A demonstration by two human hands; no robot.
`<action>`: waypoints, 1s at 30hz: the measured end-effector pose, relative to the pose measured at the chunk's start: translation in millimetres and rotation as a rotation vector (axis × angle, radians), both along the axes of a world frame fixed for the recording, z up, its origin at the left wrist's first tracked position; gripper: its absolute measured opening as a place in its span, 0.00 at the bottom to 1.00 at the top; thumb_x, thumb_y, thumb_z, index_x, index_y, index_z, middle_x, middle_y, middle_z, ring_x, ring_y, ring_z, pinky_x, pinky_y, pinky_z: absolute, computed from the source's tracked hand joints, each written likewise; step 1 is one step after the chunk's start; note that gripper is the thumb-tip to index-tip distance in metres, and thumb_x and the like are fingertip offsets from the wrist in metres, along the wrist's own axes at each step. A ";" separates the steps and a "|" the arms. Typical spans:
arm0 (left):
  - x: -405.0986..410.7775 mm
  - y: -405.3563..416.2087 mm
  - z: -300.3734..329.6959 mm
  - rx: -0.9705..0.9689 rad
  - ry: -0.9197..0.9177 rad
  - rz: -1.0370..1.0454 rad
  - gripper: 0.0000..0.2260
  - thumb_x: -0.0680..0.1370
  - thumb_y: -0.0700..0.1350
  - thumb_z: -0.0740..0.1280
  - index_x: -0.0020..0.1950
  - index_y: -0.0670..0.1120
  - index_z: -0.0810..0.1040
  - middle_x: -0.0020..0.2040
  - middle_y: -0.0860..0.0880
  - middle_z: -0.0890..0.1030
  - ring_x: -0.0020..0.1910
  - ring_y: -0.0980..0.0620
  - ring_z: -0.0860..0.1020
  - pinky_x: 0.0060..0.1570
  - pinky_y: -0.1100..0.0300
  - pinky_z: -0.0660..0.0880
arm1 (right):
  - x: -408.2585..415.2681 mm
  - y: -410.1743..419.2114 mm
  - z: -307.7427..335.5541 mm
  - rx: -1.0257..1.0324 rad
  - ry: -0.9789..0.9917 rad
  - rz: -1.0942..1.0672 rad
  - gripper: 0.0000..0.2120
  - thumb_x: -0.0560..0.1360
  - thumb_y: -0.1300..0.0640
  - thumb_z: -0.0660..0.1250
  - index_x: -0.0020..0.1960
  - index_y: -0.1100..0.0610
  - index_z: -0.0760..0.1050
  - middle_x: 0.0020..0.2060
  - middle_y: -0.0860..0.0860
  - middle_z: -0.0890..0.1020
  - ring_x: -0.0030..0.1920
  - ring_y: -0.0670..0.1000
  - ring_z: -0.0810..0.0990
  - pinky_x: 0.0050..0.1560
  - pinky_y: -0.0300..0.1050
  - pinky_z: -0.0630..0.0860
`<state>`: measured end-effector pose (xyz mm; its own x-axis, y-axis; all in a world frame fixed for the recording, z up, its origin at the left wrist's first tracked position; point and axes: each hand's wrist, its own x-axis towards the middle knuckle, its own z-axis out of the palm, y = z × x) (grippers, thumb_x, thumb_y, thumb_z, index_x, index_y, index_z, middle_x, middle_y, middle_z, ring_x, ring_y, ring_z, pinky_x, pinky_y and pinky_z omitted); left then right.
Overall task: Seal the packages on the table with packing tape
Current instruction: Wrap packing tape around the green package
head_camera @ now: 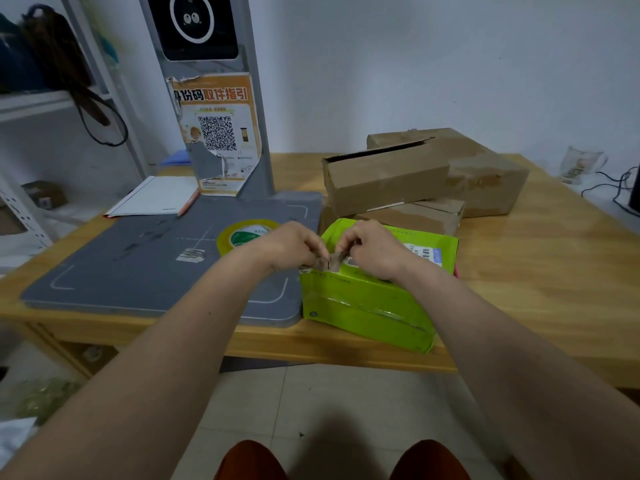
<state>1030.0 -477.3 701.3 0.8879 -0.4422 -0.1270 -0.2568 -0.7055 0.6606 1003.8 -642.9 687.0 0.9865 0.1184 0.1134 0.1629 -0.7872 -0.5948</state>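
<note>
Both hands — left hand [294,244] and right hand [375,249] — pinch a crumpled strip of tape [329,262] at the green package [367,299] top edge. Likely mid-seal; next, it needs flattening along the seam, with the tape roll [242,233] close by.

The package [367,299] is showing bright lime green, with a white barcode label [427,252] edged in blue; the tape roll [242,233] is glowing yellow with a green-and-white core; the cardboard boxes [415,174] are looking plain brown; the worktop [536,265] is showing pale wood; the mat [138,265] is lying grey with white lines; the poster [218,133] is showing orange with a black-and-white QR square.
</note>
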 end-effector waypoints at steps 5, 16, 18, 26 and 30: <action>5.3 -13.0 3.2 0.361 -0.270 -0.052 0.15 0.68 0.40 0.75 0.37 0.54 0.70 0.38 0.55 0.72 0.37 0.53 0.72 0.32 0.60 0.67 | -3.7 -0.2 -4.6 0.163 -0.035 0.000 0.24 0.68 0.76 0.56 0.30 0.50 0.77 0.37 0.52 0.80 0.45 0.54 0.78 0.48 0.46 0.76; -1.4 -27.7 8.1 0.496 -0.520 -0.130 0.09 0.68 0.42 0.74 0.40 0.50 0.75 0.39 0.52 0.74 0.45 0.47 0.76 0.37 0.58 0.67 | -3.2 -3.8 -7.9 0.251 -0.037 -0.018 0.24 0.66 0.78 0.55 0.27 0.53 0.78 0.20 0.42 0.74 0.25 0.39 0.73 0.26 0.29 0.64; -5.2 -23.6 10.8 0.378 -0.505 -0.074 0.07 0.68 0.41 0.74 0.39 0.52 0.80 0.39 0.54 0.79 0.45 0.50 0.79 0.39 0.61 0.68 | -2.3 -5.1 -7.3 0.249 -0.025 -0.020 0.24 0.66 0.78 0.55 0.27 0.54 0.78 0.17 0.40 0.73 0.24 0.36 0.72 0.24 0.27 0.62; -17.0 -31.2 9.4 0.515 -0.382 0.021 0.08 0.67 0.38 0.74 0.42 0.46 0.79 0.48 0.46 0.82 0.47 0.44 0.80 0.39 0.54 0.74 | -4.2 -0.7 -9.3 0.225 -0.036 -0.029 0.24 0.65 0.77 0.56 0.26 0.52 0.78 0.23 0.42 0.75 0.29 0.41 0.72 0.31 0.34 0.67; -14.7 -32.7 15.6 0.497 -0.288 0.015 0.09 0.68 0.38 0.74 0.48 0.42 0.82 0.48 0.45 0.82 0.45 0.46 0.80 0.40 0.56 0.76 | -4.0 -2.0 -9.0 0.217 -0.042 -0.016 0.24 0.66 0.77 0.57 0.27 0.51 0.78 0.18 0.39 0.73 0.28 0.40 0.71 0.29 0.32 0.66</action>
<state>1015.3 -510.0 716.9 0.9231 -0.3783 -0.0690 -0.3648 -0.9183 0.1536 999.8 -644.9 678.1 0.9819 0.0715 0.1752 0.1795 -0.6441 -0.7436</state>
